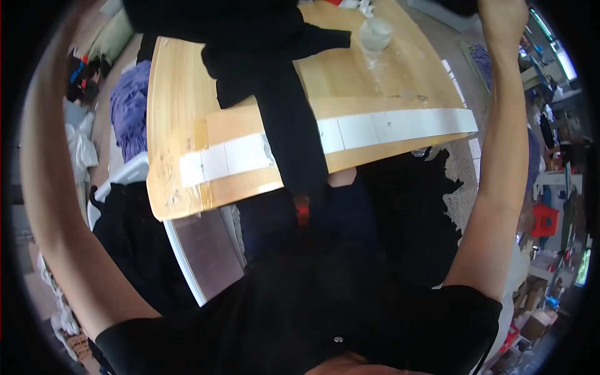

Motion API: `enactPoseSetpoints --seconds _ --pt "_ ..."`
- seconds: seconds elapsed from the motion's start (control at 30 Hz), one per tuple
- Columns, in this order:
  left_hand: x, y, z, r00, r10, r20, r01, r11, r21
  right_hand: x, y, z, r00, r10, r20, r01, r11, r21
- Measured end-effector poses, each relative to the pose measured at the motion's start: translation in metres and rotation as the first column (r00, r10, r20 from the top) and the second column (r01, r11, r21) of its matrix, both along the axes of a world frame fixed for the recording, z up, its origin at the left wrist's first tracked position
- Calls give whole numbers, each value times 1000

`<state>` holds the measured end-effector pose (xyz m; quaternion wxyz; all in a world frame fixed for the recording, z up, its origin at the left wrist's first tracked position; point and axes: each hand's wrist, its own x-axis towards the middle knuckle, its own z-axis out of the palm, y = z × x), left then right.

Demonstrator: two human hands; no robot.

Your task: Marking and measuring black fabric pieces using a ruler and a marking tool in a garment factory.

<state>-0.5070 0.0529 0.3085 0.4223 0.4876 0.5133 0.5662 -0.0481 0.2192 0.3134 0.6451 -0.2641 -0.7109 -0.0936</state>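
Observation:
A black garment (pixel 250 69) lies across a light wooden table (pixel 356 75), and a long narrow strip of it hangs over the near edge towards me. Both my arms are raised wide on either side of the table. My right hand (pixel 503 15) shows only partly at the top edge, its fingers cut off or hidden. Beside it is a dark patch that may be black cloth. On the left, my forearm (pixel 50 187) runs up to the rim of the picture, and the hand itself is out of sight.
White strips (pixel 362 129) are taped along the table's near side. A clear round container (pixel 375 34) stands at the far right of the tabletop. Purple cloth (pixel 130 109) is heaped at the left. More black cloth (pixel 406 212) hangs below the table. A red stool (pixel 545 220) stands far right.

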Motion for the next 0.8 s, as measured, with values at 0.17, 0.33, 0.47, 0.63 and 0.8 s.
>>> enactPoseSetpoints --seconds 0.17,0.33,0.47,0.63,0.8 --pt "183 -36 -163 925 37 377 280 604 -746 -24 -16 -93 961 238 140 -175 918 -355" --pt "193 32 -274 945 94 313 191 618 -763 -36 -24 -94 954 252 164 -200 938 -282" --pt "111 108 -255 773 633 -44 -633 763 -131 1 10 -71 964 76 255 -44 991 -128" --pt "45 31 -171 856 509 89 -494 856 -151 18 16 -143 854 208 477 -92 962 -255" --pt "17 -105 -217 930 366 -42 -341 814 -470 42 -17 -260 678 297 673 -72 937 -341"
